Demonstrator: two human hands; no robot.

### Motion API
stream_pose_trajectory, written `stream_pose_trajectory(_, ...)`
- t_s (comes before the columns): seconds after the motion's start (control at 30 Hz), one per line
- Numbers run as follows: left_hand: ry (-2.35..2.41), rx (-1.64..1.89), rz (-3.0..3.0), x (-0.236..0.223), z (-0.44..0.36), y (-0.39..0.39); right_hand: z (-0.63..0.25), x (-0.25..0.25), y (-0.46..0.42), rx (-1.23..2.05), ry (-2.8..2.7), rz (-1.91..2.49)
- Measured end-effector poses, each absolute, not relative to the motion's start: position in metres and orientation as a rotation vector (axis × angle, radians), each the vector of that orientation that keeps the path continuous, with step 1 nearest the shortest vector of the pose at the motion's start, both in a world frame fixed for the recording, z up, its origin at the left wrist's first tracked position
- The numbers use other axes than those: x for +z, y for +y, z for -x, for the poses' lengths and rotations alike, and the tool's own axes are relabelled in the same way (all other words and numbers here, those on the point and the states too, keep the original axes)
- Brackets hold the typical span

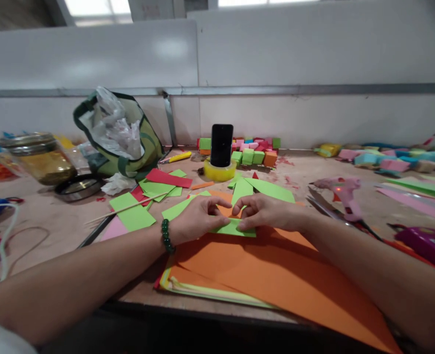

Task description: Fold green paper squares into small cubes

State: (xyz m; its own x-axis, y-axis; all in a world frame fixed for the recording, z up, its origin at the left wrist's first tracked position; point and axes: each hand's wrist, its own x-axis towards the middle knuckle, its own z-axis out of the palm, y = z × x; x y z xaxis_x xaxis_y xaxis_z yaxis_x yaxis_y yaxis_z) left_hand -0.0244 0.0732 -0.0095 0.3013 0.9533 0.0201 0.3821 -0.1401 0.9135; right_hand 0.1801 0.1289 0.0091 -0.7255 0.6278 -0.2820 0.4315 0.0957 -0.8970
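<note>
A small piece of light green paper [235, 229] is between my two hands, over a stack of orange paper [247, 270]. My left hand [197, 215], with a green bead bracelet [166, 236] at the wrist, pinches its left part, fingers curled behind. On the other side my right hand [264, 212] grips the paper with the thumb pressed on its front. The fingertips of both hands nearly meet above it. More green paper pieces [271, 189] lie just beyond my hands.
Green and red paper cards [169, 178] and a thin wooden stick [129, 209] lie left. Behind stand a phone [221, 145] on a yellow tape roll [219, 172] and folded paper blocks [253, 157]. A pink glue gun [345, 191] is right; a glass jar [42, 160] and bag [147, 132] are left.
</note>
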Motion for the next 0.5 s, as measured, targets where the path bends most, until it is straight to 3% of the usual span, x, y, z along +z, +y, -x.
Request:
stream_pose_trajectory(0.37, 1.347, 0.586, -2.393, -0.012, 0.029, 0.069, -0.172, 0.007, 0.118, 1.046, -2.555, 1.148)
stream_pose_trajectory(0.5, 1.305, 0.504, -2.506, -0.01, 0.029, 0.067, -0.174, 0.013, 0.117, 0.967, -2.664, 1.128)
